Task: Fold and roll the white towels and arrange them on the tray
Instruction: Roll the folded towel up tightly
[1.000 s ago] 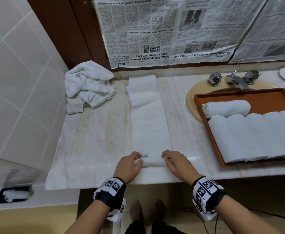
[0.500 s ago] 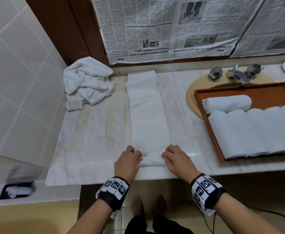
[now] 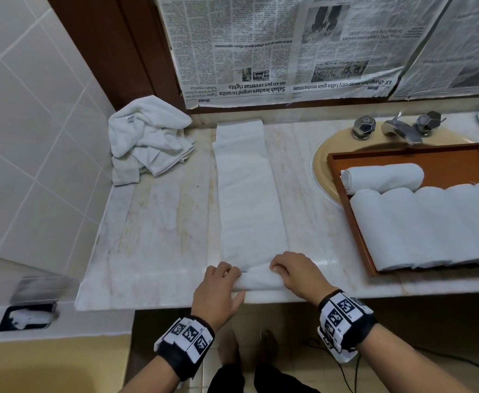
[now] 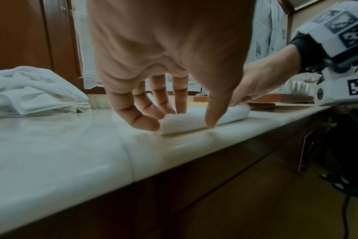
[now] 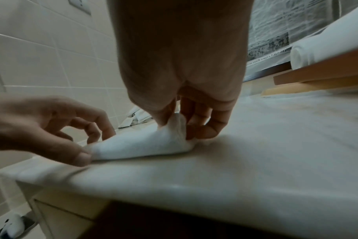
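A long folded white towel [image 3: 248,194] lies as a strip on the marble counter [image 3: 153,236], its near end rolled into a small roll [image 3: 256,279] [image 4: 196,119] [image 5: 141,143]. My left hand [image 3: 221,285] grips the roll's left end, fingers curled over it and thumb at the near side [image 4: 212,113]. My right hand [image 3: 292,272] pinches the roll's right end [image 5: 180,127]. At the right, a brown tray [image 3: 354,222] holds several rolled white towels [image 3: 431,225], with one more roll [image 3: 383,177] lying across behind them.
A crumpled pile of white towels [image 3: 147,140] sits at the counter's back left by the tiled wall. The tray rests over a yellow sink [image 3: 324,163] with a chrome tap [image 3: 397,129]. Newspaper [image 3: 289,43] covers the wall behind. The counter edge is just below my hands.
Both hands have rolled the towel's near end forward; the roll has grown thicker and moved slightly away from the counter edge. The head view has come closer.
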